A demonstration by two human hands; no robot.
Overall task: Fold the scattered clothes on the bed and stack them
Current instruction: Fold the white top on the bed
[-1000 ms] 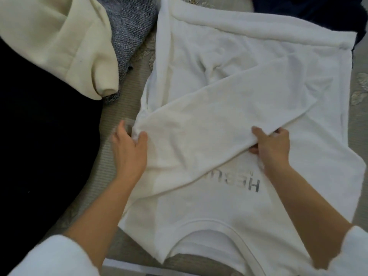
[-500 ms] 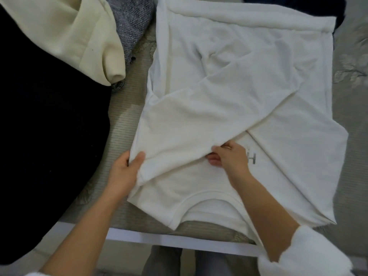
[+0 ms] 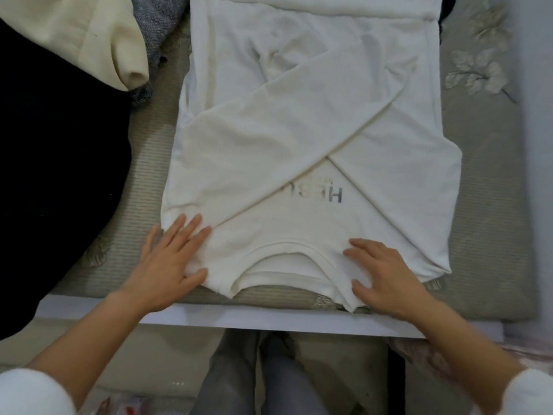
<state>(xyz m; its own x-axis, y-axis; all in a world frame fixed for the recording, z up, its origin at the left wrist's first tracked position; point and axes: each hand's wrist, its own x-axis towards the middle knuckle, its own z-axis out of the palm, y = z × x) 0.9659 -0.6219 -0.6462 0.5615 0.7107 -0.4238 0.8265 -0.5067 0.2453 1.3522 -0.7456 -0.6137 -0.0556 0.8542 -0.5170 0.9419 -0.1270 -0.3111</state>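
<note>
White cotton sweatshirt (image 3: pixel 314 130) lies flat in the middle of the bed (image 3: pixel 493 235), collar at the near edge, with both sleeves crossed over the chest and half covering the grey print. I have my left hand (image 3: pixel 170 262) on the near left shoulder and my right hand (image 3: pixel 386 277) just beside the collar. Both are flat with fingers straight, pressing and gripping nothing. I judge this is to pin the crossed sleeves and smooth the cloth before the body gets folded up.

A black garment (image 3: pixel 54 163) covers the bed's left side, and a cream garment (image 3: pixel 89 34) is draped over it toward the far left corner, beside a grey knit (image 3: pixel 155 22). Something dark (image 3: pixel 447 13) peeks out past the far hem (too little shows to name it). Nothing lies on the sweatshirt itself, though the grey knit sits near its far left edge. I can't see a finished stack anywhere.
</note>
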